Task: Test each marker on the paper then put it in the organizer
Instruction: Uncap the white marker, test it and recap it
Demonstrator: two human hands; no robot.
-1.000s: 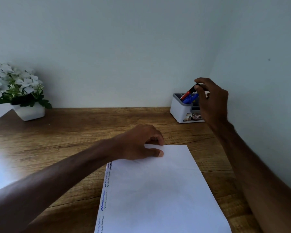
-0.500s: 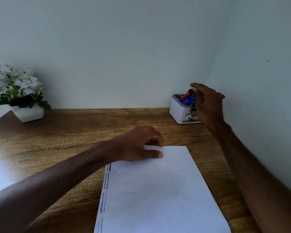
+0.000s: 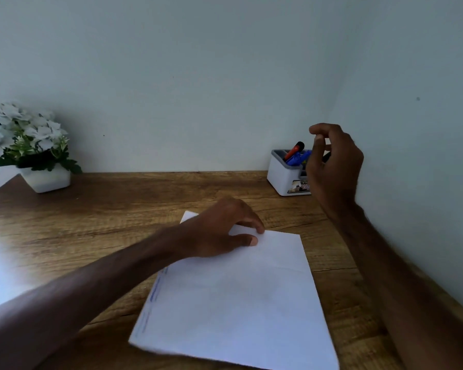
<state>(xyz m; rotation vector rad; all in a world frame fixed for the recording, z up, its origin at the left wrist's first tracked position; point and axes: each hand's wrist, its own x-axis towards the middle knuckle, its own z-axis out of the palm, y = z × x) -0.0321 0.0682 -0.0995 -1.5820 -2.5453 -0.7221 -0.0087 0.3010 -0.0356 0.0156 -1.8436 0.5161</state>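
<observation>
If the right hand (image 3: 334, 166) drops carelessly, it could clip the organizer (image 3: 281, 177) just below and left of its fingers. That would tip out the red marker (image 3: 294, 150) and blue marker (image 3: 297, 158) leaning inside, and the paper (image 3: 238, 303) may skid on the desk (image 3: 118, 209) should the left hand (image 3: 222, 228) ease off. Right hand raised, wrist bent, fingers loosely curled and narrow, nothing seen held; a dark sliver beside the palm cannot be read. Left hand low, thumb and fingertips pressing the sheet's far end.
</observation>
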